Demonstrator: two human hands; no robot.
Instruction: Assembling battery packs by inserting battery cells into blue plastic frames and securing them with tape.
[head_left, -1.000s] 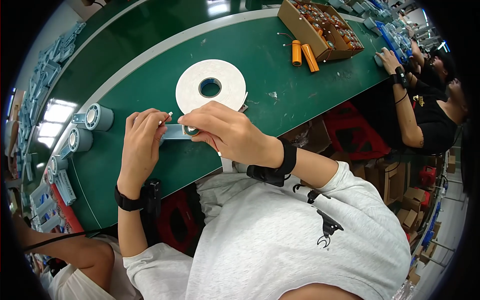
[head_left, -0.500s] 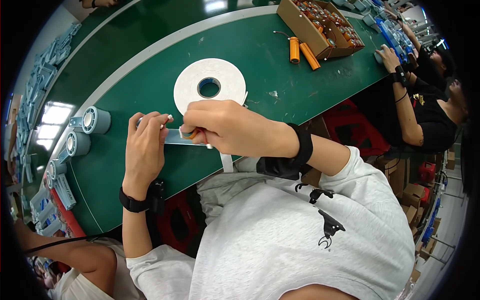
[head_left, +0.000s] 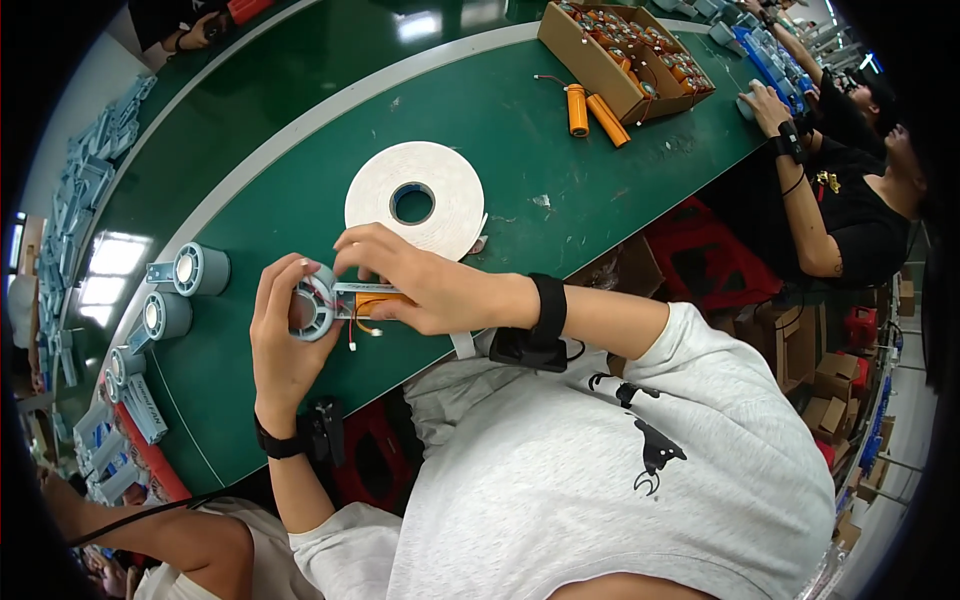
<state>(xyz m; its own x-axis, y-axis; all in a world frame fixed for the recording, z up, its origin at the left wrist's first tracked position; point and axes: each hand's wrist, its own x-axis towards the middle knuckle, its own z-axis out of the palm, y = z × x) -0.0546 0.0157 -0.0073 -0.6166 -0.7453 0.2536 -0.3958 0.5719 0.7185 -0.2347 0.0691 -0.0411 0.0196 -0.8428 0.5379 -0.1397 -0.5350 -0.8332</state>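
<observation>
A light-blue plastic housing [head_left: 320, 323] is held between the two hands over the near side of the green bench [head_left: 530, 160], just beside a wide white tape roll [head_left: 368, 205]; whether it touches the bench I cannot tell. Its round head is ringed with slotted openings, and its straight handle faces up as an open channel. In that channel shows a smooth orange cylindrical battery [head_left: 371, 304], partly covered by fingers. Thin wires, one red, hang from the handle toward the person, tipped with small white connectors [head_left: 352, 346]. The left hand [head_left: 284, 345] curls round the head, gripping it; the right hand [head_left: 425, 285] closes about the handle, hiding its far end, and whether its thumb presses the battery is unclear
</observation>
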